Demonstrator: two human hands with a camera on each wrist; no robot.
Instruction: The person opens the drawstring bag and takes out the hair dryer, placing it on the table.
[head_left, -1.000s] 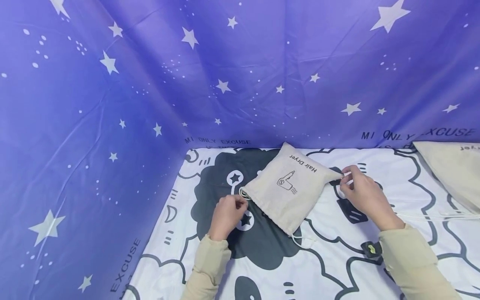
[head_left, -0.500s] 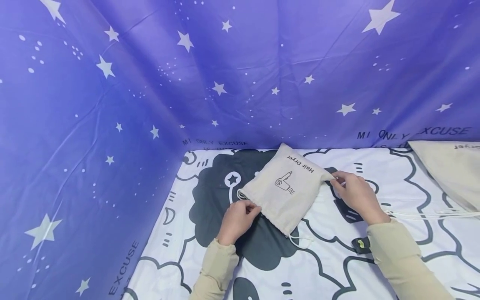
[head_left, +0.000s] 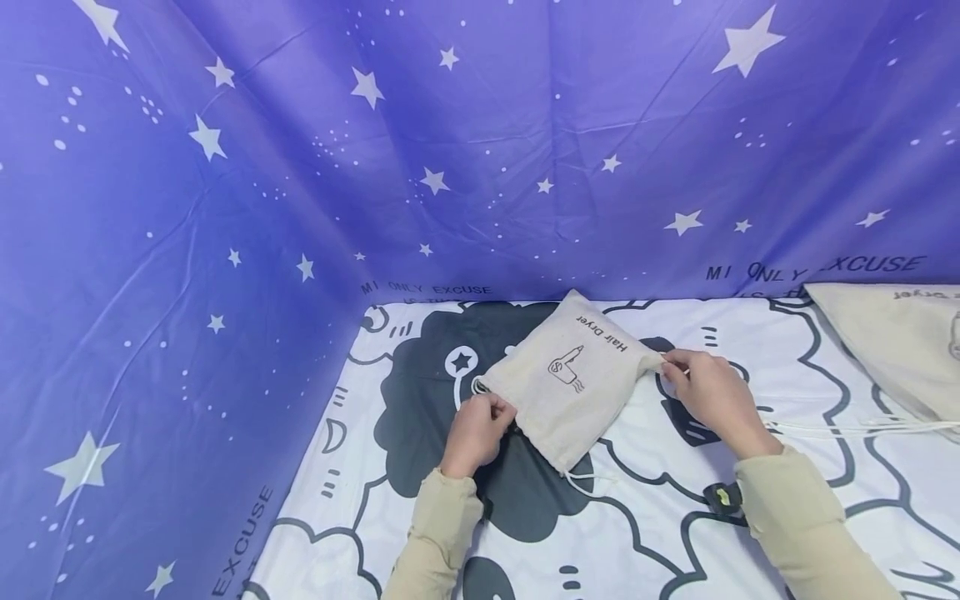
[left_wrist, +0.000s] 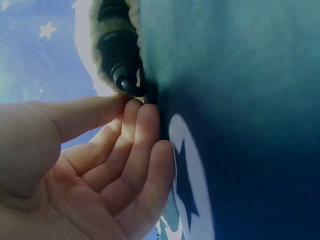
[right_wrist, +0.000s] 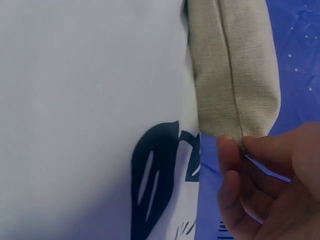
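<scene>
A cream drawstring bag [head_left: 570,383] printed "Hair Dryer" lies slanted on the patterned cloth in the head view. My left hand [head_left: 477,433] pinches the near left edge of its mouth between thumb and fingertips. The left wrist view shows a black ribbed cord end [left_wrist: 120,55] inside that mouth, right above my left fingertips [left_wrist: 147,115]. At the opposite end, my right hand [head_left: 712,392] pinches a pulled-out bottom corner. Seen from the right wrist, the bag's seam [right_wrist: 231,70] runs down to this pinched corner. Most of the bag's contents are hidden.
Another cream bag [head_left: 892,350] lies at the far right, its white cords [head_left: 832,429] trailing left. A small black item with a yellow-green mark [head_left: 722,497] sits by the right sleeve. Purple star-printed curtains [head_left: 450,125] rise behind and at the left of the white-and-black cloth [head_left: 637,533].
My left hand has moved right onto the edge of the bag's mouth and now pinches it. My right hand keeps the corner and has shifted slightly left. The head view has turned a little.
</scene>
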